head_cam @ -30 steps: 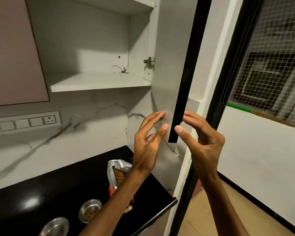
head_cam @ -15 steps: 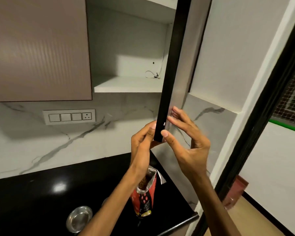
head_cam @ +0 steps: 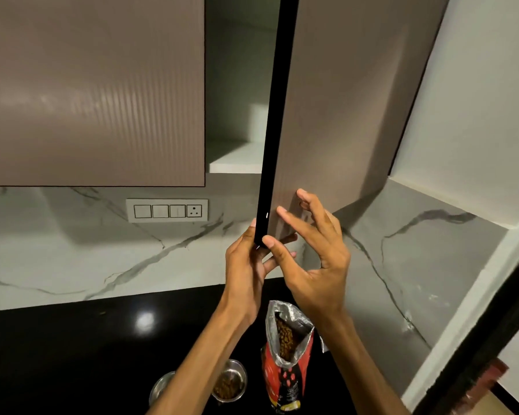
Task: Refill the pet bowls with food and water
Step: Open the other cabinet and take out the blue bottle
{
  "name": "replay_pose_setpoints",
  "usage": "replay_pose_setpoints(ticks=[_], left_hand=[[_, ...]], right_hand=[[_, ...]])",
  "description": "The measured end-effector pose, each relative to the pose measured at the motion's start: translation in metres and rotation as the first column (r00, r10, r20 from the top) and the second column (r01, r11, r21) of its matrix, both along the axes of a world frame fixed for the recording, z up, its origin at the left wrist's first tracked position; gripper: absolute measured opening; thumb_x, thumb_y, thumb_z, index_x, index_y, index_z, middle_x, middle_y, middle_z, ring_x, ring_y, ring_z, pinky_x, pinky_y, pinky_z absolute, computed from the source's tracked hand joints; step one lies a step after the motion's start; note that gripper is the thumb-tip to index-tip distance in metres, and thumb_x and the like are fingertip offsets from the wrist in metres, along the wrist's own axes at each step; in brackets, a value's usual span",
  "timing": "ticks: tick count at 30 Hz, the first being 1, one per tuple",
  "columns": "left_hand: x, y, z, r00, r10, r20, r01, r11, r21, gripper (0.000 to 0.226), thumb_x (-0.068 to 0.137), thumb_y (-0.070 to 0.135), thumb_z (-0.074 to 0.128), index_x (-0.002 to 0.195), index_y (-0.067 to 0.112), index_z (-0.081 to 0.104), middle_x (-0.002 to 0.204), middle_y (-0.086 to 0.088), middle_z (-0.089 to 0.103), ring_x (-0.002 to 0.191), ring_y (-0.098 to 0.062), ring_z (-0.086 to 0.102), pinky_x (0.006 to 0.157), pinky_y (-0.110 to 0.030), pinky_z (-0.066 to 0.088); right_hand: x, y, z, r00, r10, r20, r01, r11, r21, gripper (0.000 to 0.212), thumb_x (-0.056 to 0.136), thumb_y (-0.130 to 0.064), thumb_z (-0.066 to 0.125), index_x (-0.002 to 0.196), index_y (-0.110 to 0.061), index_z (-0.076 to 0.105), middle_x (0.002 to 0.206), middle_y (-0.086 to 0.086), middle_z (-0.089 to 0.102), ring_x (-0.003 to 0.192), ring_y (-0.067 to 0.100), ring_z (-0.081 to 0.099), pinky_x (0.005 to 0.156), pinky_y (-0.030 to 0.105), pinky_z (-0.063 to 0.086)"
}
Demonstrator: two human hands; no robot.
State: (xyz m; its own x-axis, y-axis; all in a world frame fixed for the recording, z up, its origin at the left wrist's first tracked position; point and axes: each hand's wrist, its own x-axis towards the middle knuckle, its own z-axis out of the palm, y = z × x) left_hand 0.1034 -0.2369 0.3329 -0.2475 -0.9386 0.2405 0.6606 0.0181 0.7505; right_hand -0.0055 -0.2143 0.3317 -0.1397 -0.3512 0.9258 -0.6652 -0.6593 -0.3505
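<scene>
glossy black countertop [head_cam: 72, 354], open kibble bag [head_cam: 285, 369] upright, kibble-filled steel bowl [head_cam: 229, 380], second steel bowl [head_cam: 161, 387] beside it

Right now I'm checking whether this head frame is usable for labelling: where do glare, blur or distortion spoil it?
Head view: a bright glare spot sits on the black countertop; wide-angle distortion tilts the cabinet door edge; the frame's lower right corner is smeared; the left hand, right hand, food bag and kibble-filled bowl stay reasonably sharp.
</scene>
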Motion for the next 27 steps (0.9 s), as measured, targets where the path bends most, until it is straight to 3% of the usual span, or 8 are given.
replay_pose_setpoints(ticks=[4,8,11,13,15,17,22,27], left_hand=[[0.002,-0.018,-0.001,0.999,0.012,-0.051,-0.007,0.996,0.087,0.037,0.105,0.034,0.042,0.121,0.016,0.071,0.125,-0.008,0.074,0.111,-0.025,0.073,0.075,-0.038,0.062],[0.005,-0.036,0.001,0.992,0.023,-0.128,-0.007,0.992,0.125,0.037,0.103,0.037,0.043,0.115,0.022,0.075,0.125,-0.008,0.075,0.116,-0.031,0.070,0.074,-0.041,0.063],[0.008,-0.048,0.000,0.985,0.028,-0.172,0.001,0.986,0.166,0.040,0.106,0.038,0.040,0.124,0.017,0.069,0.124,-0.013,0.074,0.109,-0.034,0.072,0.074,-0.044,0.063],[0.010,-0.057,-0.001,0.977,0.038,-0.208,0.005,0.979,0.202,0.038,0.105,0.032,0.040,0.114,0.012,0.071,0.116,-0.016,0.076,0.098,-0.034,0.075,0.078,-0.048,0.060],[0.013,-0.065,-0.003,0.968,0.055,-0.244,0.001,0.975,0.223,0.037,0.098,0.022,0.041,0.090,0.008,0.074,0.102,-0.019,0.076,0.087,-0.035,0.077,0.079,-0.050,0.059],[0.014,-0.073,-0.003,0.953,0.064,-0.295,0.009,0.971,0.240,0.028,0.083,0.017,0.045,0.071,0.009,0.070,0.093,-0.019,0.073,0.081,-0.036,0.076,0.070,-0.050,0.062],[0.015,-0.089,-0.004,0.936,0.077,-0.344,0.012,0.968,0.251,0.026,0.073,0.016,0.043,0.066,0.011,0.068,0.079,-0.007,0.070,0.065,-0.020,0.072,0.059,-0.043,0.062],[0.014,-0.102,0.001,0.943,0.075,-0.325,-0.006,0.978,0.208,0.038,0.073,0.015,0.039,0.063,0.009,0.075,0.079,-0.008,0.074,0.063,-0.022,0.073,0.059,-0.041,0.060]], right_hand=[[0.003,-0.027,-0.007,1.000,-0.002,-0.021,0.002,0.999,-0.042,0.044,0.090,-0.034,0.077,0.130,-0.021,0.067,0.153,0.011,0.053,0.141,0.025,0.047,0.106,0.059,0.045],[0.006,-0.053,-0.009,0.999,0.001,-0.033,-0.005,0.994,-0.109,0.045,0.089,-0.027,0.078,0.132,-0.024,0.066,0.151,0.008,0.055,0.142,0.024,0.045,0.105,0.062,0.042],[0.009,-0.072,-0.009,0.999,-0.017,-0.050,0.010,0.991,-0.136,0.042,0.089,-0.028,0.077,0.130,-0.024,0.066,0.149,0.007,0.056,0.142,0.022,0.045,0.106,0.064,0.039],[0.011,-0.085,-0.010,0.999,-0.020,-0.048,0.013,0.990,-0.140,0.039,0.089,-0.028,0.077,0.127,-0.025,0.068,0.149,0.009,0.057,0.142,0.021,0.044,0.104,0.068,0.037],[0.014,-0.098,-0.011,0.999,-0.023,-0.041,0.017,0.989,-0.144,0.036,0.089,-0.028,0.077,0.124,-0.025,0.070,0.148,0.010,0.059,0.142,0.019,0.044,0.103,0.069,0.038],[0.018,-0.109,-0.011,0.999,-0.036,-0.035,0.030,0.988,-0.151,0.035,0.089,-0.029,0.077,0.123,-0.026,0.070,0.146,0.010,0.060,0.141,0.019,0.044,0.102,0.068,0.038],[0.025,-0.136,-0.011,0.996,-0.082,-0.027,0.077,0.985,-0.157,0.030,0.089,-0.029,0.078,0.118,-0.025,0.075,0.144,0.010,0.062,0.136,0.024,0.049,0.105,0.064,0.036],[0.031,-0.158,-0.011,0.994,-0.112,-0.004,0.109,0.977,-0.183,0.026,0.089,-0.028,0.079,0.115,-0.025,0.078,0.141,0.009,0.064,0.134,0.024,0.051,0.108,0.061,0.035]])
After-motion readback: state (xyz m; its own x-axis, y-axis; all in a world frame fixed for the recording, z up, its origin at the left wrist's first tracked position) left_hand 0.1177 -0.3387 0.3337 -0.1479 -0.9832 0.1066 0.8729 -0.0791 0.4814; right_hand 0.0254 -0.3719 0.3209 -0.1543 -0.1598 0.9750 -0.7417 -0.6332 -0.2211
